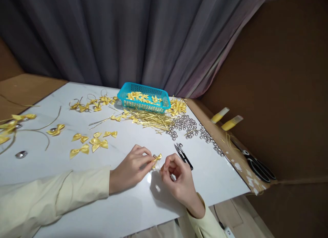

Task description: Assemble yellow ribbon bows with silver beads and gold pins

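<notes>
While I watch through the head camera, the left hand point(132, 168) has its thumb and forefinger clamped on a yellow satin bow point(158, 157), held up just above the white tabletop point(123, 210) near the middle of my view. A glint of silver shows beside the bow, too small for me to make out. Close by, the right hand point(178, 180) has its thumb and fingertips drawn together, apart from the bow; I cannot tell whether anything thin is pinched between them. Just beyond that hand lie black-handled thread snips point(183, 156), blades pointing away from the wearer.

Farther back, I see a turquoise perforated plastic basket point(144, 106) with more yellow bows inside, and in front of it a heap of gold wire ties point(153, 120). To the right of the ties, small silver beads point(186, 123) spread toward the table's edge. Left of the hands, a cluster of loose bows point(80, 151) lies flat on the table. Over on the cardboard at right, I have black-handled scissors point(258, 168) and two yellow tubes point(232, 123) with translucent ends.
</notes>
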Motion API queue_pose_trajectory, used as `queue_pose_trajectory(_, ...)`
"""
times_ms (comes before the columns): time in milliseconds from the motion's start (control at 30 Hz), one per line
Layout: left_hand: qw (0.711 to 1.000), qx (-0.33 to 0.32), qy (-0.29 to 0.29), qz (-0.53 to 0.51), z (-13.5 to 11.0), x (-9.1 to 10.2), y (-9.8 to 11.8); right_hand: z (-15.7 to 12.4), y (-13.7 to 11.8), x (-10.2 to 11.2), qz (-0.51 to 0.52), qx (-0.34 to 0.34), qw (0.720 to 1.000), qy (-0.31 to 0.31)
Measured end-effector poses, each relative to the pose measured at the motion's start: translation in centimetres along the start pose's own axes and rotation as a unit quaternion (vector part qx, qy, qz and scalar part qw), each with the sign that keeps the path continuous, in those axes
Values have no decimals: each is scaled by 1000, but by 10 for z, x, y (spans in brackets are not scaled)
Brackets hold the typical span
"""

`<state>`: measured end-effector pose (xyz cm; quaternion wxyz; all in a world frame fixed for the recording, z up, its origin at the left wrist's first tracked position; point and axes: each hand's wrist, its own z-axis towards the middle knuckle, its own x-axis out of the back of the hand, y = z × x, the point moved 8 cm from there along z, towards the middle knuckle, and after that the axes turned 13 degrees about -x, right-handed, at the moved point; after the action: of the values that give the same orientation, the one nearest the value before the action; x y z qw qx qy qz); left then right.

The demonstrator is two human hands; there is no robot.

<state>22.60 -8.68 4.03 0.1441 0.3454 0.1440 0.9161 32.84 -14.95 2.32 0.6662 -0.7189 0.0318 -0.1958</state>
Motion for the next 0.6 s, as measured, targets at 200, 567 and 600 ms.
queue_pose_trajectory(200, 999, -45, -26, -4, 2, -2, 10, 0, -1, 6, 8, 16, 999, 46)
queue_pose_trajectory(567, 995, -94, -24, -5, 2, -2, 19, 4, 5, 13, 23, -4, 996, 88)
queue_pose_trajectory(600, 995, -98, -22, -2, 2, -2, 19, 5, 5, 14, 27, -8, 996, 89)
